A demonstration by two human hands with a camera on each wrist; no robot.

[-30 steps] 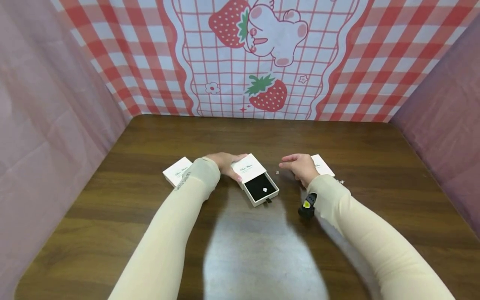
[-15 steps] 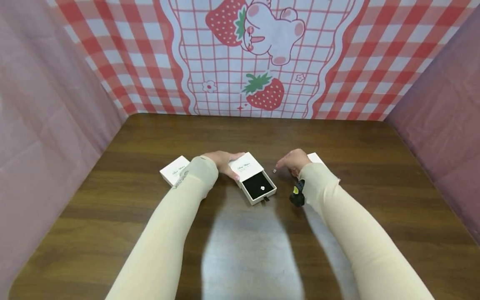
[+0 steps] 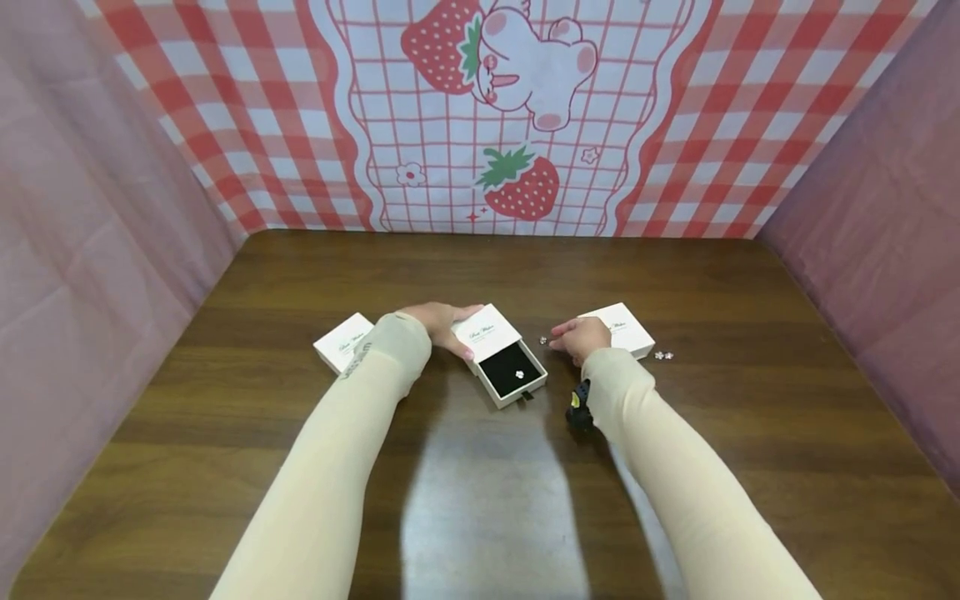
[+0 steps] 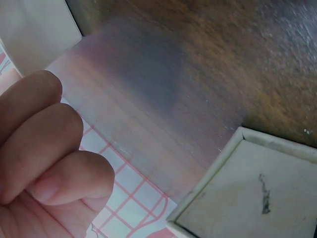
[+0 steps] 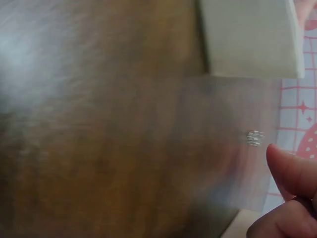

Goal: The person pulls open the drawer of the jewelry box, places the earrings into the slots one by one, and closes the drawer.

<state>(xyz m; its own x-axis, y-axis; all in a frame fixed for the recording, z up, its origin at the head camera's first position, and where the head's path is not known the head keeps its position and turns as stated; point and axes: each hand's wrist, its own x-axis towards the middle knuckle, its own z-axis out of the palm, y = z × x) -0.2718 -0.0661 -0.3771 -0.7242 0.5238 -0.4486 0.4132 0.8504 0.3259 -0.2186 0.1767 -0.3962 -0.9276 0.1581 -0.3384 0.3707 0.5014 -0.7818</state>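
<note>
My left hand grips the white sleeve of a small jewelry box from its left side. The drawer is slid out toward me, and a flower-shaped stud lies on its black lining. To the right of this box, my right hand is low over the table, fingers bent. Just off its fingertips sits another small silvery flower stud on the wood. In the right wrist view a gap shows between that stud and the nearest fingertip. The right palm is hidden.
A closed white box lies left of my left wrist. Another white box stands behind and right of my right hand, with two more flower studs beside it. A checked cloth hangs behind the wooden table.
My right hand has moved left and down beside the loose stud, its fingers bending more, and the right-hand box and two studs show more fully. The left hand keeps its hold on the box.
</note>
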